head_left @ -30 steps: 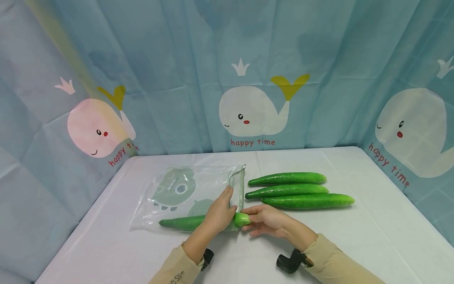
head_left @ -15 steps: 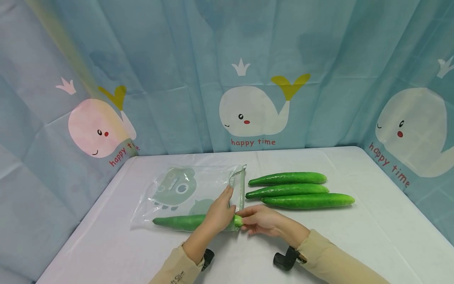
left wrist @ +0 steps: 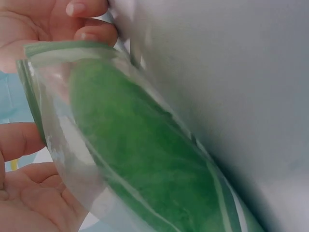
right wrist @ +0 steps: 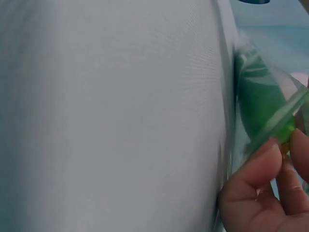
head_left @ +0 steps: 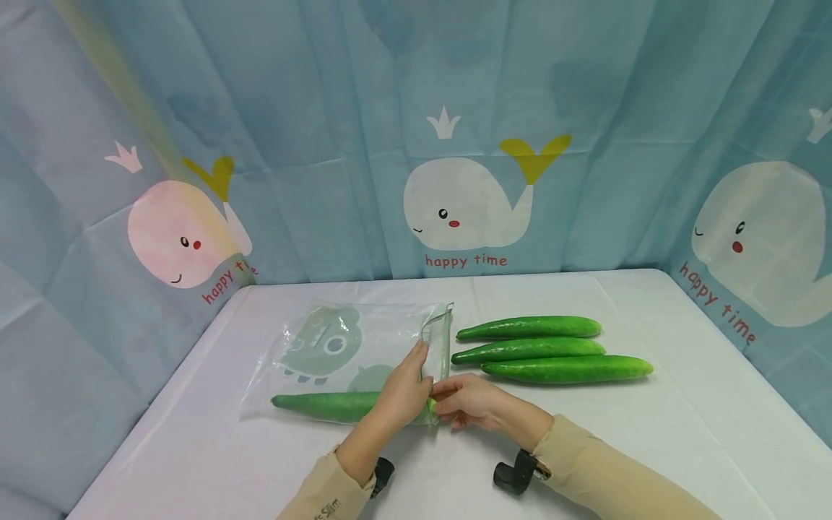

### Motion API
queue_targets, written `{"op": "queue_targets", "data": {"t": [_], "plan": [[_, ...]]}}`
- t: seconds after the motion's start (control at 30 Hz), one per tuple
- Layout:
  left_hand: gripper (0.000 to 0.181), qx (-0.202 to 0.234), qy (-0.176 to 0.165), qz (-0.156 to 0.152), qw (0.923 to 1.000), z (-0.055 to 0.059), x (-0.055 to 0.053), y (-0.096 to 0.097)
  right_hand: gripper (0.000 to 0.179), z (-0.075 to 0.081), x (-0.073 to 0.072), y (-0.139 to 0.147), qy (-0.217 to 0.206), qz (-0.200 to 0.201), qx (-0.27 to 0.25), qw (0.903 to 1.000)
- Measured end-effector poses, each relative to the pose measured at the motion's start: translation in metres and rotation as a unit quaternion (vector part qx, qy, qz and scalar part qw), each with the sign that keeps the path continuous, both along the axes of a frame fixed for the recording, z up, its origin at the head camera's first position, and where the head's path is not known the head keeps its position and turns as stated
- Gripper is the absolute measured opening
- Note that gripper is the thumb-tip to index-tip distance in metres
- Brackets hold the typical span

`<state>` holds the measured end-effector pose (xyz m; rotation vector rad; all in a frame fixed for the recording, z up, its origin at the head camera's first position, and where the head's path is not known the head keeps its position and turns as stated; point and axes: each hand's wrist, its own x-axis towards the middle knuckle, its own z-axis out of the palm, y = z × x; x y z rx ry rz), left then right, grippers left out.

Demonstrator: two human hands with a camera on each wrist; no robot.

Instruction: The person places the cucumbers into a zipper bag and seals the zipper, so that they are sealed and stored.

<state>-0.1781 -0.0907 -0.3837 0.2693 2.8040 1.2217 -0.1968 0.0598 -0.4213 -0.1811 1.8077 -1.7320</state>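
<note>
A clear zip bag (head_left: 383, 325) with a pale green animal print lies flat on the table, its green-edged mouth facing right. Inside, along the near side, lies a long green cucumber (head_left: 325, 406). My left hand (head_left: 399, 397) reaches over the cucumber and holds the bag's mouth edge; the left wrist view shows its fingers at the green zip strip (left wrist: 33, 99). At the mouth, my right hand (head_left: 474, 401) pinches the cucumber's light green end, which barely shows. In the right wrist view, thumb and finger (right wrist: 265, 157) meet around that tip.
Three more cucumbers, a far one (head_left: 529, 327), a middle one (head_left: 529, 350) and a near one (head_left: 565, 369), lie side by side right of the bag. A white cloth covers the table (head_left: 585, 455). Behind hangs a blue curtain (head_left: 312, 144) with whale prints.
The cucumber has slid left, deeper into the bag, and its end is now almost level with the mouth. My right hand has moved left with it; my left hand has stayed put.
</note>
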Motion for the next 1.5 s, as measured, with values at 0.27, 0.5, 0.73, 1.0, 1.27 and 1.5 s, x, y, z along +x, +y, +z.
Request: {"op": "queue_targets", "data": {"t": [0.27,0.5,0.73,1.0,1.27,1.5], "plan": [[0.054,0.018,-0.009,0.002,0.9998,0.001,0.000,0.000,0.056,0.002,-0.001,-0.007,-0.001,-0.017,0.038,0.9991],[0.054,0.025,-0.004,0.004,0.9997,-0.001,0.000,0.001,0.060,0.000,-0.001,-0.004,-0.009,-0.005,0.023,0.9997],[0.054,0.027,-0.004,0.003,0.9996,-0.001,-0.001,0.000,0.059,0.000,-0.001,0.008,-0.022,0.017,-0.002,0.9996],[0.053,0.018,0.001,0.005,0.9998,-0.002,-0.001,0.000,0.059,0.004,0.000,0.031,-0.021,0.013,-0.020,0.9995],[0.054,0.024,0.004,0.006,0.9997,-0.005,-0.001,-0.001,0.060,0.011,0.003,0.060,-0.001,0.009,-0.017,0.9998],[0.054,0.029,-0.002,0.000,0.9996,-0.005,-0.001,-0.002,0.064,0.023,0.003,0.091,0.047,0.006,0.018,0.9987]]}}
